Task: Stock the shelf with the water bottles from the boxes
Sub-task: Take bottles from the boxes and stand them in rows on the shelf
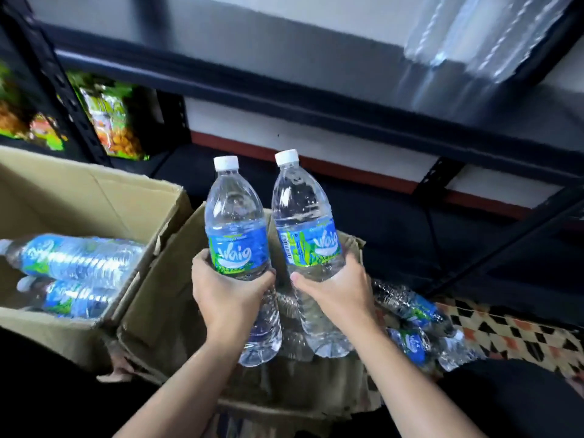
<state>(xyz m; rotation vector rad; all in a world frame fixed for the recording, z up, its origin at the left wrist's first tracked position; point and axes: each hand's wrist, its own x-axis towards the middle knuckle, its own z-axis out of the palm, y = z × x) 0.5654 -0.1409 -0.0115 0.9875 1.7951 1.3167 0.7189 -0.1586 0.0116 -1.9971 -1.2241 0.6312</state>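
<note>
My left hand (229, 297) grips a clear water bottle (235, 222) with a blue label and white cap, held upright. Beside it, my right hand (336, 294) grips a second identical bottle (305, 216), also upright. Both bottles hang above an open cardboard box (164, 289) in front of me. More bottles (410, 314) lie on their sides at the box's right. A second cardboard box (104, 197) on the left holds two bottles (79, 257) lying flat. The black metal shelf (284, 99) runs across above, with blurred clear bottles (474, 36) at its upper right.
Colourful snack bags (110, 118) stand on the neighbouring rack at the left. A black shelf post (63, 90) and a diagonal brace (493, 257) frame the lower bay. A patterned rug (512, 330) covers the floor at the right.
</note>
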